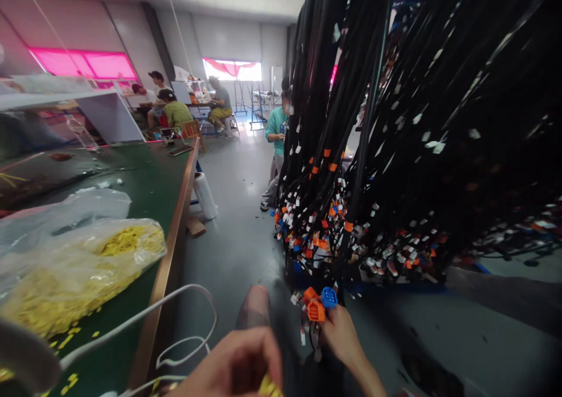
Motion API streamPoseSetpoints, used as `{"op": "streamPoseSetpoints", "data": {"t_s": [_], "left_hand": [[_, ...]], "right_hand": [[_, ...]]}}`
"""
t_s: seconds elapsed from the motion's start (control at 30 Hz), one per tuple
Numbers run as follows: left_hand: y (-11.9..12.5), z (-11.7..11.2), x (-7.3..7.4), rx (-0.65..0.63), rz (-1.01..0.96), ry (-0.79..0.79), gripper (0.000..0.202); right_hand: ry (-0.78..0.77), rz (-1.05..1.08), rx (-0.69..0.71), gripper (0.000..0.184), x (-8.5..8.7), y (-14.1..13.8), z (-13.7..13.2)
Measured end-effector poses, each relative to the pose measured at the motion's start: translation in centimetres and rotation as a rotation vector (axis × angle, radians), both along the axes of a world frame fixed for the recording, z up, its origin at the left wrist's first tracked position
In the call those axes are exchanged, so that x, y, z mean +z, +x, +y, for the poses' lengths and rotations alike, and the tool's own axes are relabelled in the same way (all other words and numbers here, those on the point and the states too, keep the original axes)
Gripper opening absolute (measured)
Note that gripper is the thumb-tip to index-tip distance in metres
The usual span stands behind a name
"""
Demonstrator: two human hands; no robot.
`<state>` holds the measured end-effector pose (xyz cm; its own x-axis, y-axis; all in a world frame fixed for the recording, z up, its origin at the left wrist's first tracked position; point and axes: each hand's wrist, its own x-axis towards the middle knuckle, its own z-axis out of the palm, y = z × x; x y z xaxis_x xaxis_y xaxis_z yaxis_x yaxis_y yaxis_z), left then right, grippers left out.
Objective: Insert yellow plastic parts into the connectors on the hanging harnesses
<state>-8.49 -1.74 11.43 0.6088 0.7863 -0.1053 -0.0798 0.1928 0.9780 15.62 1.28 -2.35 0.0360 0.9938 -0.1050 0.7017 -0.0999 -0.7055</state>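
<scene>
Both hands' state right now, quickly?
Left hand: curled closed, holding small yellow pieces.
Right hand: closed, holding orange connectors and a blue connector.

Daylight glares at eleven o'clock through a wide white window with red cloth [232, 69]; at ten, a long window glowing magenta [83, 64] tints the pale wall. The smooth grey floor [232, 157] reflects softly. Around three, hanging black cables [474, 110] sink into shadow, streaked by blur. Edges stretch; the bare left hand [237, 365], past six, looks soft.
</scene>
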Motion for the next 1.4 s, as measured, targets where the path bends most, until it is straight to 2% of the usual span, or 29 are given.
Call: {"op": "streamPoseSetpoints", "data": {"t_s": [0.03, 0.1, 0.17, 0.27, 0.4, 0.57, 0.7, 0.8, 0.9, 1.07, 1.3, 1.4], "left_hand": [[1.8, 0.7, -1.1, -0.07, -0.022, -0.126, 0.02], [4.9, 2.1, -3.5, 0.036, -0.029, -0.214, 0.028], [6.9, 3.4, -5.9, 0.178, 0.0, -0.179, 0.031], [8.0, 4.4, -8.8, 0.264, 0.061, -0.078, 0.025], [7.8, 4.3, -10.8, 0.29, 0.156, 0.068, 0.016], [7.4, 4.0, -11.3, 0.243, 0.088, 0.038, 0.02], [7.2, 4.1, -11.0, 0.269, 0.034, 0.003, 0.019], [7.2, 4.3, -11.1, 0.269, -0.009, -0.029, 0.027], [7.1, 4.5, -11.3, 0.271, 0.019, -0.032, 0.027], [6.9, 4.5, -11.0, 0.319, 0.132, 0.051, 0.023], [6.6, 4.1, -10.6, 0.196, 0.197, 0.253, 0.028], [6.6, 4.0, -10.7, 0.204, 0.257, 0.351, 0.028]], "right_hand": [[0.011, 0.016, -0.001, 0.028, 0.0, 0.0, -0.1], [0.031, 0.061, 0.003, 0.029, 0.1, 0.1, -0.3], [0.05, 0.101, 0.009, 0.03, 0.1, 0.2, -0.5], [0.068, 0.133, -0.016, 0.03, 0.1, 0.2, -0.6], [0.09, 0.164, -0.07, 0.031, -0.1, -0.1, -0.5], [0.131, 0.205, -0.112, 0.03, -1.0, -0.6, -0.2], [0.137, 0.315, -0.074, 0.028, -1.9, -0.6, 0.0], [0.126, 0.357, -0.054, 0.029, -2.2, -0.8, 0.1], [0.111, 0.366, -0.043, 0.03, -2.3, -0.8, 0.1], [0.132, 0.324, -0.084, 0.031, -2.6, -0.6, 0.1], [0.168, 0.368, -0.075, 0.027, -2.8, -0.8, 0.2], [0.158, 0.377, -0.068, 0.027, -2.7, -1.1, 0.3]]}}
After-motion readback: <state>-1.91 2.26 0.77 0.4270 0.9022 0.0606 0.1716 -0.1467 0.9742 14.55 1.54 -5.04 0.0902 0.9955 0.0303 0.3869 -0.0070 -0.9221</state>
